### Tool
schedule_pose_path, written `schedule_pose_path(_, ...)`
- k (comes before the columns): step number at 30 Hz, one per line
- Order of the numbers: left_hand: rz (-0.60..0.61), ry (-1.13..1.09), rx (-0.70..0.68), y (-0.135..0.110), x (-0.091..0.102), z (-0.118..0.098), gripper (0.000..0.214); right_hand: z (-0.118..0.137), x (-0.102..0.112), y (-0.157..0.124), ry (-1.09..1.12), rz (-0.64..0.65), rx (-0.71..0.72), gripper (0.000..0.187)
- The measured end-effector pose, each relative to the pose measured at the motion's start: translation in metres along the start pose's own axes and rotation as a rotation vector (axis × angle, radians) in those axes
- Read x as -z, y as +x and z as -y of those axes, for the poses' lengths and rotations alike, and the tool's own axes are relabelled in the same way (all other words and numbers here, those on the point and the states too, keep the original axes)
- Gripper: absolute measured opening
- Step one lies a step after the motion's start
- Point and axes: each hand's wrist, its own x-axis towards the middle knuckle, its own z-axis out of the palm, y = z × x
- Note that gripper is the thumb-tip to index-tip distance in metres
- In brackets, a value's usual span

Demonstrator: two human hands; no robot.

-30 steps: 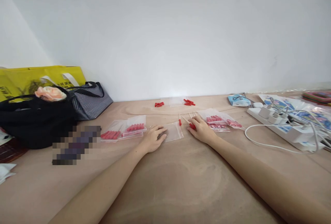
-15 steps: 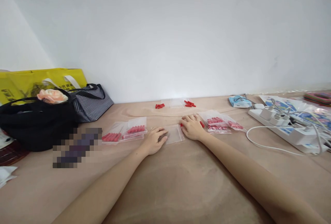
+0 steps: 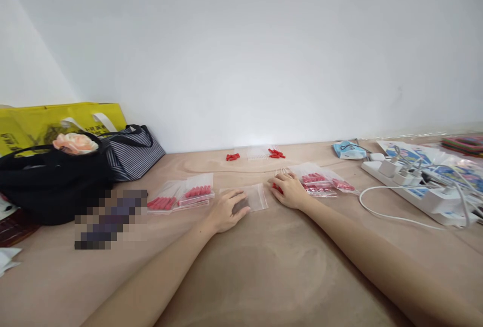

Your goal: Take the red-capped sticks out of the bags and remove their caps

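A clear, flat zip bag [image 3: 258, 197] lies on the table in front of me. My left hand [image 3: 229, 210] rests over its left part, fingers and thumb apart. To the right, my right hand [image 3: 290, 190] lies palm down with its fingers spread and bent over some small red sticks [image 3: 277, 188], which it partly covers. Beside that hand are clear bags holding red sticks [image 3: 316, 179] and another filled bag [image 3: 342, 185]. Filled bags [image 3: 198, 191] also lie left of my left hand, next to one more bag of red sticks [image 3: 163, 202].
Two small piles of red sticks [image 3: 233, 157] [image 3: 276, 153] sit near the wall, with clear bags [image 3: 257, 152] between them. A white power strip [image 3: 411, 191] with cables stands right, near a blue mask [image 3: 347, 149]. Bags, one black [image 3: 56, 181], stand left.
My right hand has shifted to the right, away from the flat bag, its fingers still over the red sticks. My left hand has moved slightly toward me and right.
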Motion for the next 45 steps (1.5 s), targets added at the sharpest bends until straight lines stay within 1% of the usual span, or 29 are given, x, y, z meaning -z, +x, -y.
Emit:
schedule_pose_path(2, 0.061, -0.035, 0.001, -0.001, 0.001, -0.001, 0.043, -0.002, 0.001, -0.001, -0.007, 0.01, 0.021, 0.02)
schedule_pose_path(4, 0.096, -0.051, 0.012, -0.001, 0.002, -0.002, 0.043, -0.003, 0.003, -0.004, -0.009, 0.007, 0.024, 0.019)
schedule_pose_path(8, 0.084, -0.083, 0.035, 0.007, 0.005, -0.004, 0.035, -0.004, 0.009, -0.012, 0.035, -0.07, 0.048, 0.02)
schedule_pose_path(10, 0.064, -0.118, 0.061, 0.018, 0.006, -0.002, 0.031, -0.001, 0.012, -0.018, 0.086, -0.11, 0.075, 0.02)
schedule_pose_path(12, 0.052, -0.163, 0.119, 0.034, 0.006, 0.003, 0.031, 0.005, 0.013, -0.023, 0.131, -0.129, 0.09, 0.019)
schedule_pose_path(14, 0.083, -0.221, 0.205, 0.051, 0.001, 0.009, 0.044, 0.012, 0.013, -0.028, 0.163, -0.134, 0.098, 0.017)
schedule_pose_path(16, 0.15, -0.271, 0.267, 0.066, -0.006, 0.013, 0.055, 0.016, 0.013, -0.032, 0.181, -0.131, 0.114, 0.015)
schedule_pose_path(17, 0.186, -0.287, 0.28, 0.073, -0.009, 0.014, 0.053, 0.018, 0.012, -0.033, 0.19, -0.13, 0.122, 0.015)
schedule_pose_path(19, 0.243, -0.304, 0.274, 0.083, -0.012, 0.015, 0.037, 0.018, 0.012, -0.034, 0.208, -0.133, 0.124, 0.014)
schedule_pose_path(21, 0.256, -0.319, 0.259, 0.089, -0.005, 0.015, 0.022, 0.016, 0.011, -0.034, 0.227, -0.141, 0.109, 0.013)
schedule_pose_path(23, 0.184, -0.321, 0.247, 0.09, 0.015, 0.019, 0.015, 0.014, 0.01, -0.034, 0.251, -0.148, 0.091, 0.013)
schedule_pose_path(24, 0.112, -0.313, 0.249, 0.088, 0.03, 0.023, 0.014, 0.012, 0.009, -0.033, 0.265, -0.15, 0.087, 0.012)
schedule_pose_path(26, -0.071, -0.287, 0.267, 0.079, 0.063, 0.037, 0.018, 0.011, 0.008, -0.033, 0.296, -0.15, 0.088, 0.012)
schedule_pose_path(27, -0.207, -0.27, 0.269, 0.071, 0.08, 0.046, 0.02, 0.012, 0.008, -0.033, 0.309, -0.148, 0.093, 0.012)
schedule_pose_path(28, -0.458, -0.255, 0.216, 0.06, 0.094, 0.057, 0.02, 0.012, 0.008, -0.033, 0.319, -0.146, 0.098, 0.012)
schedule_pose_path(29, -0.631, -0.247, 0.142, 0.047, 0.105, 0.069, 0.018, 0.013, 0.009, -0.032, 0.326, -0.144, 0.105, 0.012)
schedule_pose_path(30, -0.707, -0.236, 0.086, 0.033, 0.112, 0.082, 0.017, 0.014, 0.009, -0.032, 0.331, -0.142, 0.111, 0.013)
schedule_pose_path(31, -0.695, -0.212, 0.075, 0.017, 0.116, 0.096, 0.016, 0.014, 0.01, -0.032, 0.335, -0.141, 0.118, 0.013)
schedule_pose_path(32, -0.634, -0.176, 0.118, 0.0, 0.117, 0.11, 0.014, 0.015, 0.01, -0.032, 0.338, -0.139, 0.122, 0.014)
schedule_pose_path(33, -0.503, -0.13, 0.188, -0.016, 0.115, 0.123, 0.014, 0.015, 0.01, -0.032, 0.339, -0.136, 0.125, 0.014)
schedule_pose_path(34, -0.333, -0.075, 0.233, -0.031, 0.111, 0.136, 0.013, 0.015, 0.01, -0.033, 0.339, -0.133, 0.127, 0.015)
schedule_pose_path(35, -0.203, -0.016, 0.263, -0.044, 0.107, 0.147, 0.014, 0.015, 0.01, -0.033, 0.335, -0.131, 0.127, 0.015)
schedule_pose_path(36, -0.11, 0.04, 0.277, -0.054, 0.104, 0.155, 0.017, 0.015, 0.01, -0.033, 0.33, -0.129, 0.126, 0.015)
schedule_pose_path(37, -0.067, 0.08, 0.277, -0.062, 0.101, 0.16, 0.02, 0.014, 0.01, -0.033, 0.324, -0.126, 0.128, 0.015)
schedule_pose_path(38, -0.072, 0.126, 0.263, -0.067, 0.099, 0.162, 0.023, 0.014, 0.01, -0.033, 0.318, -0.123, 0.132, 0.016)
schedule_pose_path(40, -0.143, 0.203, 0.222, -0.068, 0.098, 0.154, 0.025, 0.013, 0.01, -0.033, 0.309, -0.116, 0.146, 0.016)
schedule_pose_path(42, -0.2, 0.246, 0.17, -0.061, 0.098, 0.134, 0.023, 0.013, 0.011, -0.032, 0.303, -0.11, 0.161, 0.016)
schedule_pose_path(44, -0.148, 0.237, 0.107, -0.051, 0.095, 0.109, 0.021, 0.013, 0.011, -0.032, 0.296, -0.106, 0.167, 0.017)
schedule_pose_path(45, -0.099, 0.242, 0.06, -0.047, 0.093, 0.098, 0.023, 0.013, 0.011, -0.032, 0.29, -0.105, 0.165, 0.017)
